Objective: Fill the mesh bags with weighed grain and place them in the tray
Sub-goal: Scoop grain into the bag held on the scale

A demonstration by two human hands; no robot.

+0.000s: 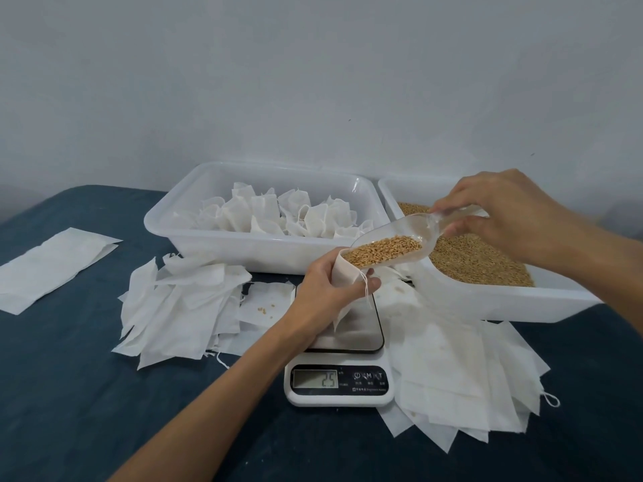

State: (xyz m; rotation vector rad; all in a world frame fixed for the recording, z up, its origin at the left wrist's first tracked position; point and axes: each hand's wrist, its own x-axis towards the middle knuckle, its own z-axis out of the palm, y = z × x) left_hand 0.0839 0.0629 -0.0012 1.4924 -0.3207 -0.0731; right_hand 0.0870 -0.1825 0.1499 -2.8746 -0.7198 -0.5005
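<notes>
The left hand (325, 283) grips an open bag (344, 273) above the scale (339, 377). The right hand (501, 213) pinches a scoop (393, 241) of grain, its lip at the bag's mouth. The tray (222, 245) holds filled bags.

We record one counter (69, 394) under dark blue cover. On it: far centre, white tray (167, 220) of filled bags; far right, grain tray (504, 304); near centre, digital scale (339, 394); loose empty mesh bags (181, 307) left and right of the scale.
</notes>
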